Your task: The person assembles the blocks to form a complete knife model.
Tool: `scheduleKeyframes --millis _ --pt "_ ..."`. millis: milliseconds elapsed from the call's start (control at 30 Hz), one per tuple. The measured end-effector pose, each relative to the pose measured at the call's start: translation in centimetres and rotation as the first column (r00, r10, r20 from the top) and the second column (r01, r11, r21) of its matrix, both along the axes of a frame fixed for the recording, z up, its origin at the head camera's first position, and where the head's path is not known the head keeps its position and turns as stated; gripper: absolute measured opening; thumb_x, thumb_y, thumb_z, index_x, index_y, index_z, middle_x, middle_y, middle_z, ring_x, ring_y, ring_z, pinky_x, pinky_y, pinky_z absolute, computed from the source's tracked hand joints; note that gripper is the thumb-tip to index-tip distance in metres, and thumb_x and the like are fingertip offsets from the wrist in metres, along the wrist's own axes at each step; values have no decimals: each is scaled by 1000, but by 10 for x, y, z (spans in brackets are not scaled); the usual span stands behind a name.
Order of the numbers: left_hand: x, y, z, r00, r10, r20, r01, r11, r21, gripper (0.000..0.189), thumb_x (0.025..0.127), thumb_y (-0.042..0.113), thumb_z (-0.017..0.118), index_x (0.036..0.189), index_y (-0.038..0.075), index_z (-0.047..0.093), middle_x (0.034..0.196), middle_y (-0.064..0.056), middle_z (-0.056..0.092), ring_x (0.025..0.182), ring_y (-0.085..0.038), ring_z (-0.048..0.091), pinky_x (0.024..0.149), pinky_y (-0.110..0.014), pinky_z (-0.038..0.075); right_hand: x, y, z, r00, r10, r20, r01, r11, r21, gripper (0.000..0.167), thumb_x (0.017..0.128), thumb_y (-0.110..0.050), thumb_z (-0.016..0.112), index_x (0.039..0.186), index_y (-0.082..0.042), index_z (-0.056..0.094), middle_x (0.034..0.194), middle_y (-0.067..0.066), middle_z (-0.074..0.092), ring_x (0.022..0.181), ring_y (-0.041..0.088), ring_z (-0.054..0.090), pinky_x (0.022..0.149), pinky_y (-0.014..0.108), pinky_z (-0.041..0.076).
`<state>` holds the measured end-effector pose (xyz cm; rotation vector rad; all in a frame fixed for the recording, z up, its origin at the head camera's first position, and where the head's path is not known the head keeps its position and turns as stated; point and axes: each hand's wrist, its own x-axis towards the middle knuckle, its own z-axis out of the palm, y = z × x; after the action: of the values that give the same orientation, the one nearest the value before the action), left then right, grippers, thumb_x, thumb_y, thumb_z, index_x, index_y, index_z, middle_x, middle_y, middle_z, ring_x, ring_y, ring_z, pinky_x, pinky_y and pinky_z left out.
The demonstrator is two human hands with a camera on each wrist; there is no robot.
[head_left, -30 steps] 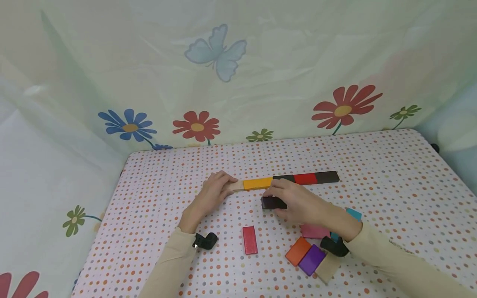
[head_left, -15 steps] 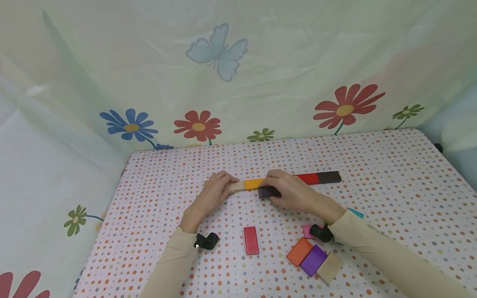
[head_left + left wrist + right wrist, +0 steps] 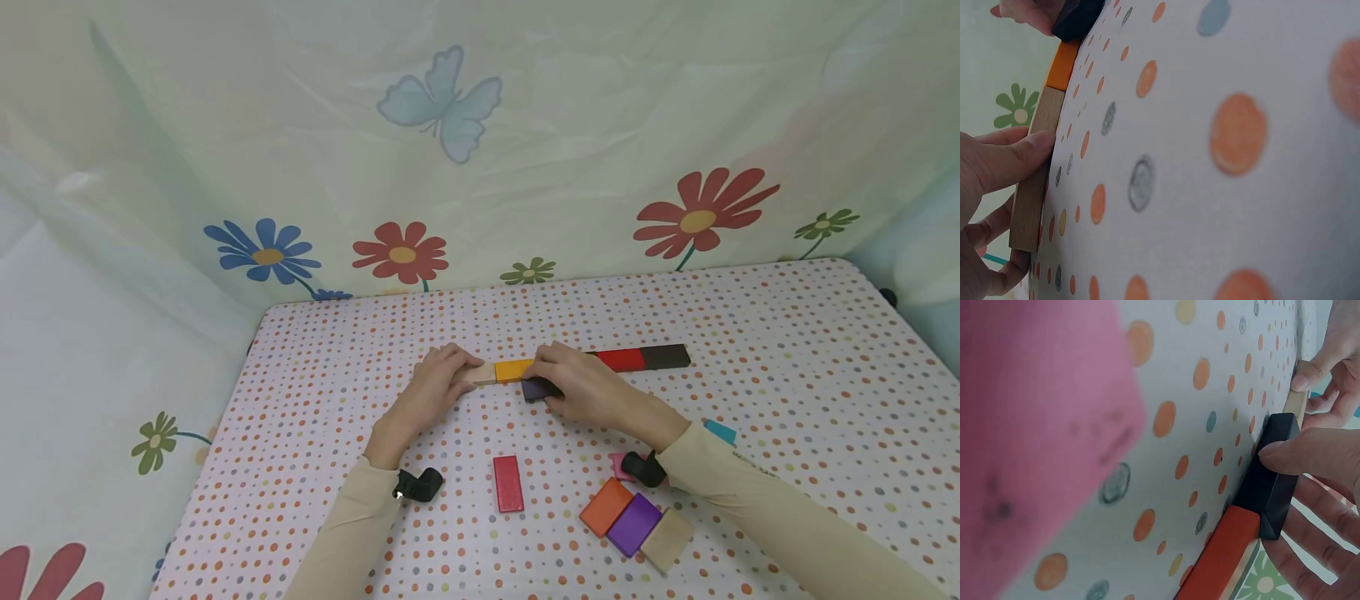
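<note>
A line of blocks runs across the spotted table. At its left end is a plain wooden block (image 3: 1030,206), which my left hand (image 3: 429,387) pinches between thumb and fingers. A yellow block (image 3: 513,371) adjoins it, end to end. My right hand (image 3: 581,387) grips a black block (image 3: 1282,481), thumb on one side and fingers on the other. This block overlaps the row's middle in the head view, near the yellow block's right end. Farther right in the line come a red block (image 3: 621,360) and a dark block (image 3: 666,357). The right hand hides part of the row.
A lone red block (image 3: 507,484) lies nearer me on the table (image 3: 315,433). Orange (image 3: 607,507), purple (image 3: 634,524) and wooden (image 3: 667,540) blocks lie together at front right. Pink (image 3: 619,467) and blue (image 3: 720,431) blocks are partly hidden by my right arm.
My right hand has moved away from me and slightly left, bringing the black block up to the row. My left hand stays on the wooden block.
</note>
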<state>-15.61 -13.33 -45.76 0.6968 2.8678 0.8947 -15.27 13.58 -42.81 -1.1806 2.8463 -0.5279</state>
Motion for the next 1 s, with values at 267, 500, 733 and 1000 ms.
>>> scheduleKeyframes --millis 267,500,733,1000 --pt "0 0 0 1000 5 -7 -5 1000 -7 31 99 13 72 130 11 69 125 -3 65 102 -23 52 84 -39 39 -1 0 -3 999 -2 -33 2 1000 15 39 81 -3 89 117 -5 76 107 8 64 98 23 62 86 41 58" --pt "1 0 0 1000 5 -11 -5 1000 -10 30 100 13 72 130 11 69 125 -4 65 102 -23 52 83 -39 39 0 -1 -4 999 -12 -38 13 999 33 37 82 -5 88 117 -4 75 108 10 65 99 23 63 86 41 59" --pt "0 0 1 1000 5 -9 -5 1000 -11 31 100 13 72 130 10 69 124 -5 65 105 -24 54 85 -41 41 1 -1 -4 999 -16 -41 18 999 44 35 84 -6 87 117 -3 76 110 9 65 101 24 64 88 40 58" --pt "1 0 1 1000 11 0 -11 1000 -3 31 100 12 72 130 10 69 124 -4 65 105 -24 53 87 -41 41 3 -1 -3 999 -23 -46 24 999 35 31 84 -2 86 113 0 77 110 10 65 105 26 65 89 42 58"
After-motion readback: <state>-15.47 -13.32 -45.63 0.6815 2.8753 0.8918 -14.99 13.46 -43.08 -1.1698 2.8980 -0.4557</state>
